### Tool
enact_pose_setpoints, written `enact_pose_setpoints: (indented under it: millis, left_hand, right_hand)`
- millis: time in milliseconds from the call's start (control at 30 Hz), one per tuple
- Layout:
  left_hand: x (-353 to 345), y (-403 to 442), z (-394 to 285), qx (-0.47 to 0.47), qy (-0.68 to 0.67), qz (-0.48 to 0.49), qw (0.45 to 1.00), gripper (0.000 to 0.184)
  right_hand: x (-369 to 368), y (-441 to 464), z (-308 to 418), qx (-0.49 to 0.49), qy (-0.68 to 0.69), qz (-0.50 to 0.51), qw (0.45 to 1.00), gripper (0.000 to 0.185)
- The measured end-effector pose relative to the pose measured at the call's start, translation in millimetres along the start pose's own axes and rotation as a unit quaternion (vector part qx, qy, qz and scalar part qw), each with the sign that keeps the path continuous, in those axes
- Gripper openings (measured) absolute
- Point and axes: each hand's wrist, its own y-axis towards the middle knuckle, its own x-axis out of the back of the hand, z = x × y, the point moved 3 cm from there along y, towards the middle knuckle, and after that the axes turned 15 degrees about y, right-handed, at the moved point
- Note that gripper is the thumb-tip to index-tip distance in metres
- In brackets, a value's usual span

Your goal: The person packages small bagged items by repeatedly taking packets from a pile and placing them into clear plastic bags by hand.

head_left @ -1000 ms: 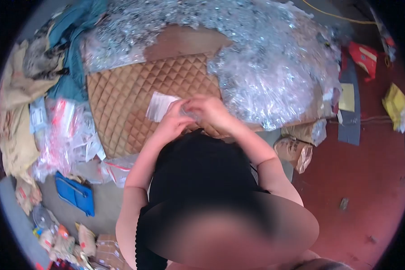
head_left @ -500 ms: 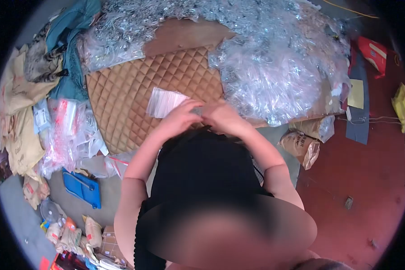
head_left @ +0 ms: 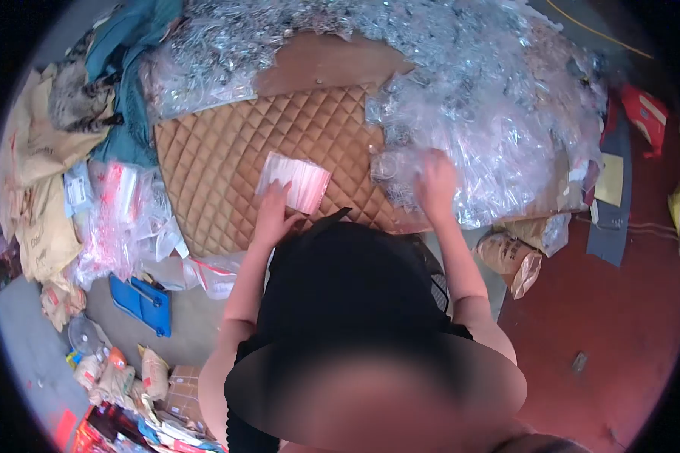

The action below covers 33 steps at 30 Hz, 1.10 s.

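A flat stack of pink-and-white plastic sleeves [head_left: 304, 183] lies on the brown quilted mat [head_left: 211, 166]. My left hand [head_left: 274, 215] rests at the lower left edge of the stack, fingers spread and touching it, with the thumb pointing right. Over the near left edge of the heap of clear plastic packets [head_left: 491, 151] is my right hand [head_left: 437, 185]. Its fingers are curled and smeared by motion, so whether it grips a packet cannot be made out. Loose clear plastic lies just left of that hand.
Behind the mat, the shiny heap curves around a bare brown patch [head_left: 332, 64]. Plastic bags with red print [head_left: 117, 204] and brown paper sacks [head_left: 49, 219] lie at left. A blue trolley [head_left: 141, 306] stands on the floor below. At right is a paper bag [head_left: 506, 253].
My hands were together in front of my body and have parted. The left moved left onto the sleeves; the right moved right and forward to the plastic heap. The view shifted slightly.
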Motion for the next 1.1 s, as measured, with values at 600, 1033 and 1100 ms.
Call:
enact_pose_setpoints:
  millis: [600,1033,1100]
  left_hand:
    - [-23,12,42,0.026,0.073,-0.016,0.997,0.038]
    - [10,22,53,0.097,-0.058,0.042,0.993,0.02]
    - [37,33,43,0.113,-0.063,-0.011,0.992,0.018]
  right_hand:
    - [-74,4,-63,0.047,0.026,0.415,0.908,0.054]
    - [-83,325,-180,-0.151,-0.155,0.001,0.976,0.038]
    - [-92,336,-210,-0.2,-0.178,0.001,0.964,0.032]
